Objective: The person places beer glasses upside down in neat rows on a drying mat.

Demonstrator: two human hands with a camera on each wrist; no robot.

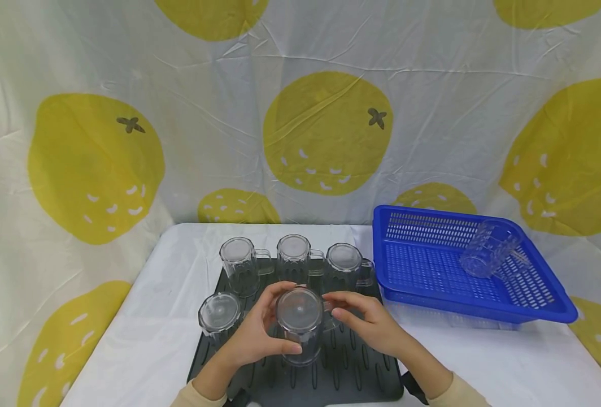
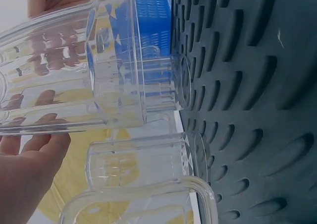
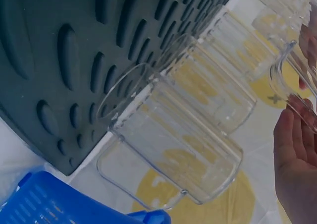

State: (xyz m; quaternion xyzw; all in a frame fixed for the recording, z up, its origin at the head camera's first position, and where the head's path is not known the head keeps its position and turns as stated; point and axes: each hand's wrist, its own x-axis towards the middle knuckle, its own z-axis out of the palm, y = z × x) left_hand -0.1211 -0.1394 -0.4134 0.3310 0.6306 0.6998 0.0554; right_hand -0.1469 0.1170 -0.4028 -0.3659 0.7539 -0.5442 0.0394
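Note:
A clear glass mug [image 1: 300,312] is held upside down over the front middle of a dark ridged drying mat [image 1: 341,373]. My left hand [image 1: 261,334] grips its side, thumb at the front and fingers behind. At the handle, my right hand [image 1: 366,325] pinches with thumb and fingers; some of these fingers show through the glass. In the left wrist view, a gap separates the rim of the held mug [image 2: 116,65] from the mat [image 2: 257,95]. Nearest to my left hand, another upturned mug [image 1: 220,314] stands on the mat.
Three more upturned glass mugs stand along the mat's back edge: left [image 1: 239,271], middle [image 1: 294,260] and right [image 1: 343,268]. To the right, a blue perforated basket [image 1: 417,265] contains a glass mug [image 1: 483,251] lying on its side. A lemon-print cloth [image 1: 326,130] hangs behind.

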